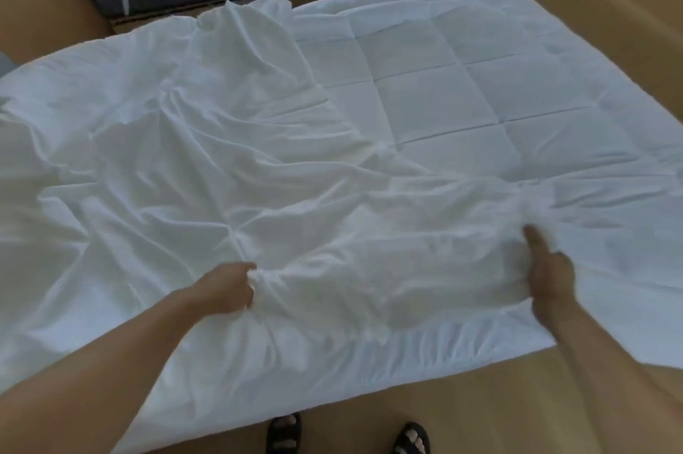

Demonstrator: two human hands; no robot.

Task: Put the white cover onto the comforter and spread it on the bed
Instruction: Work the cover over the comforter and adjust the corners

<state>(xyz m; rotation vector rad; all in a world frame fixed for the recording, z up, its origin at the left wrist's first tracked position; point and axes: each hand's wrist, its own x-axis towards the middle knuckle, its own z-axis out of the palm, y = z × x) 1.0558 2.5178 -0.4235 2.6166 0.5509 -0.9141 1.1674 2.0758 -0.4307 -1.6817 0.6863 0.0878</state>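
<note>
Well apart, left hand and right hand each clutch bunched white cover.

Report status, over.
Both gripping white cover: left hand, right hand. Cover wrinkled over left of comforter; quilted right part bare. No obstruction seen.

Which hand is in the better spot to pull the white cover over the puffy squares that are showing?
Probably the right hand. It grips the white cover closest to the bare quilted comforter. The left hand grips a bunch farther from it.
</note>
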